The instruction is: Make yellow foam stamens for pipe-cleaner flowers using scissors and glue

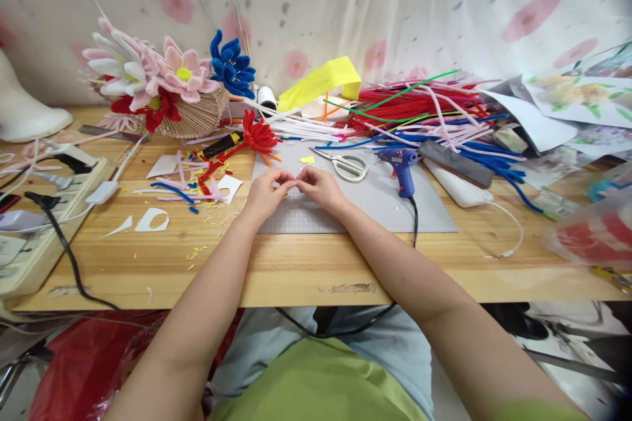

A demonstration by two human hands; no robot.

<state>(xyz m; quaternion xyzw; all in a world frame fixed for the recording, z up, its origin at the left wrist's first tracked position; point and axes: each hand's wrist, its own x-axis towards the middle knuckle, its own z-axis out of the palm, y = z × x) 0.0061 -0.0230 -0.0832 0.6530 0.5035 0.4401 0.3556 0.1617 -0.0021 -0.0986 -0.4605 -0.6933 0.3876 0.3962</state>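
Note:
Over the grey cutting mat [316,217], my left hand [266,196] and my right hand [320,187] meet fingertip to fingertip. Both are closed in a pinch. Whatever they hold is tiny and mostly hidden by the fingers; a speck of yellow shows below them. Just beyond lies a small yellow scrap [307,160]. Scissors [349,166] with pale handles rest on the mat past my right hand. A blue glue gun [402,168] lies further right, its black cord running off the table's front edge. A red pipe-cleaner flower [259,133] is beyond my left hand.
Pipe cleaners [419,105] in many colours are heaped at the back, beside a yellow strip [320,82]. Fuzzy flowers fill a woven basket [197,115] at back left. A power strip [64,217] with cords stands left. A phone [457,163] lies right; paper offcuts [152,220] are scattered left.

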